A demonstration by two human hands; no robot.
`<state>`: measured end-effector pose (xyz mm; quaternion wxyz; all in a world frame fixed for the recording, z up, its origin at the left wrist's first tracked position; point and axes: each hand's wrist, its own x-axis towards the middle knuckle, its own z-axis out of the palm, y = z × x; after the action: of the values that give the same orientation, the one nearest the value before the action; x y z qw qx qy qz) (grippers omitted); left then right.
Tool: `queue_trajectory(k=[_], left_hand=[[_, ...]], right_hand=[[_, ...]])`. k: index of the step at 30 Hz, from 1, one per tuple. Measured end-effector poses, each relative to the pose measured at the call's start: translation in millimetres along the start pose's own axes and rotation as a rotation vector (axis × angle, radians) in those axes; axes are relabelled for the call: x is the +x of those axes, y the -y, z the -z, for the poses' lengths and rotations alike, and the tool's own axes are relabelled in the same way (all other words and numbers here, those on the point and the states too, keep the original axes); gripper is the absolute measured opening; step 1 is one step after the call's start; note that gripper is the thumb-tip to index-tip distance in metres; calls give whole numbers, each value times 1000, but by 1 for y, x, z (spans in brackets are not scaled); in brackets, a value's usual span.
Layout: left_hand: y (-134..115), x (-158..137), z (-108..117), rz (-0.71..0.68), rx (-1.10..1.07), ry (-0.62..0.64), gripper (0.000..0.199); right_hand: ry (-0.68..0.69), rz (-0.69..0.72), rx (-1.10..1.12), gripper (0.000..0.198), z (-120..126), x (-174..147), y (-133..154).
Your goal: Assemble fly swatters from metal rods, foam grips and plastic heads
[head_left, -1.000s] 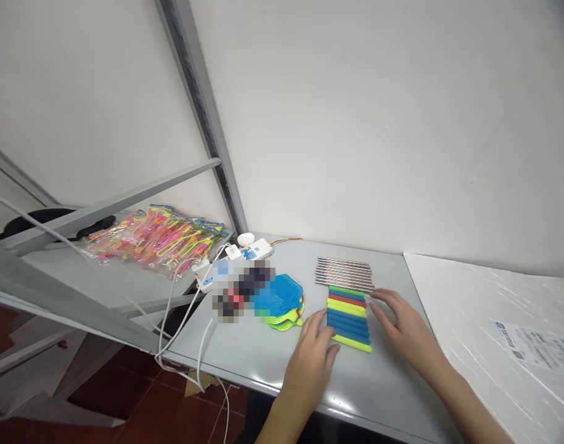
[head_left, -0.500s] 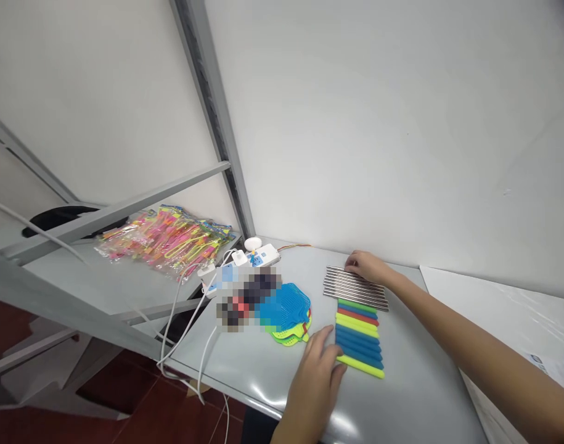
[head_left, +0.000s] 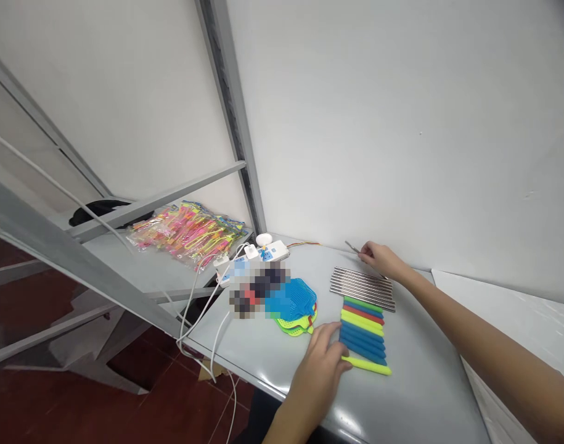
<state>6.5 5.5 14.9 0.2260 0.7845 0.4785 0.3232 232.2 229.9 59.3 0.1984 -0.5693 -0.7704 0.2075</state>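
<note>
My left hand (head_left: 321, 364), fingers closed, pinches the left end of a yellow tube (head_left: 369, 365) lying on the table. Just above this tube lies a row of coloured tubes (head_left: 362, 342) in blue, yellow, red and green, side by side. My right hand (head_left: 378, 259) grips a thin metal rod (head_left: 351, 246), which is raised and points to the upper left. Below that hand, several shiny metal rods (head_left: 362, 288) lie parallel on the table. Blue, yellow and green fly swatter heads (head_left: 302, 297) are stacked to the left of the tubes.
A white power strip (head_left: 277, 250) with plugs and cables lies behind a blurred patch. Bagged colourful items (head_left: 189, 231) rest on a shelf at left, beside a grey metal post (head_left: 238, 117). White sheeting (head_left: 494, 308) lies right of the grey table (head_left: 415, 394).
My right hand has lifted a metal rod off the row, up and slightly right. The left hand's yellow tube now lies a little farther from the other tubes. The view has shifted left.
</note>
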Motion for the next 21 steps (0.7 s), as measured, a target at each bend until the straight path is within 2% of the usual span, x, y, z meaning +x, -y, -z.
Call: queue_trajectory(k=[5, 10, 12, 13, 16, 21], left_hand=[[-4, -5, 5, -85, -168, -66, 10], [-10, -6, 9, -99, -319, -283, 11], [-15, -4, 9, -109, -353, -347, 10], [-18, -3, 8, -116, -368, -368, 9], [-25, -2, -2, -119, -405, -385, 2], [-33, -6, -24, -62, -435, -335, 9]], right_hand=[[-288, 9, 197, 21, 24, -49, 22], [-451, -26, 481, 26, 23, -130, 57], [-439, -81, 961, 24, 15, -161, 75], [-449, -116, 1119, 24, 11, -174, 84], [-547, -171, 1385, 27, -2, -203, 106], [-711, -83, 1556, 34, -9, -224, 127]])
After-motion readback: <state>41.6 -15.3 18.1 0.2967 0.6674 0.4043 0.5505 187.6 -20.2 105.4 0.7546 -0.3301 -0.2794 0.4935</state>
